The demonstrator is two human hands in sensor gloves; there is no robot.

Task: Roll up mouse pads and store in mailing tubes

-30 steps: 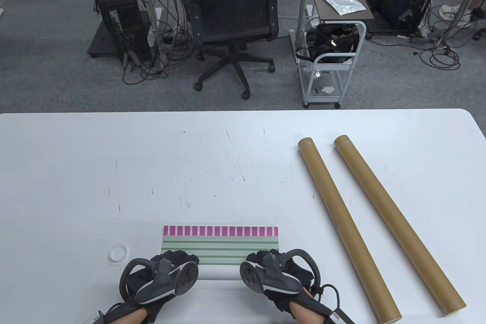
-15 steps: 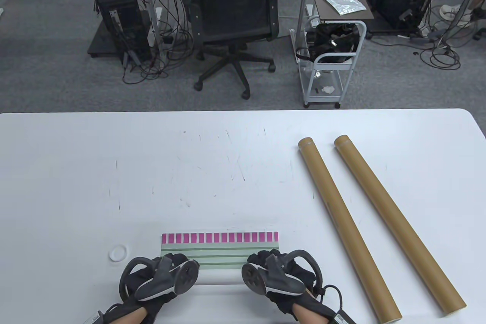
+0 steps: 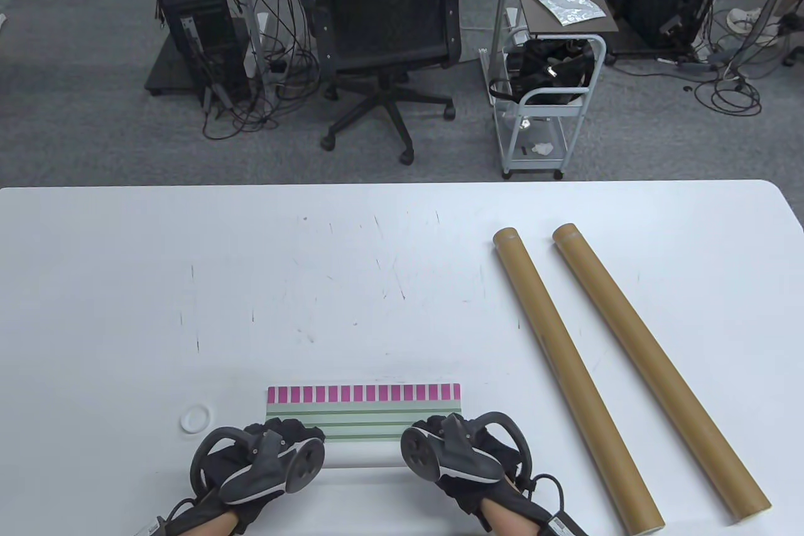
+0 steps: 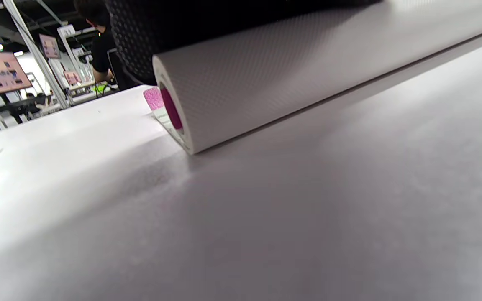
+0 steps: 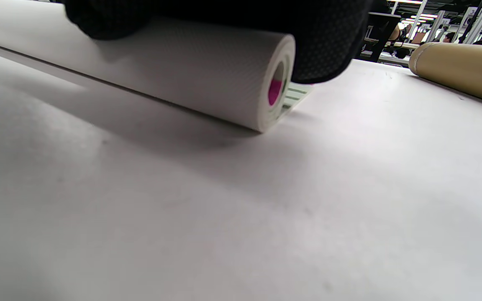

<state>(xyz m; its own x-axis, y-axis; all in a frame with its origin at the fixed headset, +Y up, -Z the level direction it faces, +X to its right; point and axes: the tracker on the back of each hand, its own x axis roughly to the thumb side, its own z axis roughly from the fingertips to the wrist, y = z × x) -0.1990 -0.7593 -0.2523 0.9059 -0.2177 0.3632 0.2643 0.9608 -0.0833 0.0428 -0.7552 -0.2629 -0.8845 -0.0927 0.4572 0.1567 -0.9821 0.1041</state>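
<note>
A mouse pad [image 3: 364, 413] with green stripes and a magenta-barred far edge lies at the table's near middle, its near part wound into a white roll [image 3: 361, 459]. My left hand [image 3: 284, 435] grips the roll's left end and my right hand [image 3: 433, 428] grips its right end, fingers draped over the top. The left wrist view shows the roll's open end [image 4: 174, 113] with magenta inside, under my gloved fingers [image 4: 182, 25]. From the right wrist, the other end [image 5: 274, 90] sits beneath my fingers [image 5: 316, 37]. Two brown mailing tubes [image 3: 575, 372] [image 3: 659, 366] lie slanted at the right.
A small white ring-shaped cap [image 3: 195, 419] lies left of the pad. One tube [image 5: 462, 69] shows at the right wrist view's far right. Beyond the table's far edge stand an office chair [image 3: 386, 27] and a small cart [image 3: 546, 115].
The pad's flat part has grown shorter: its magenta edge has slid toward me as the roll took up more of it. Both hands drew slightly nearer to me.
</note>
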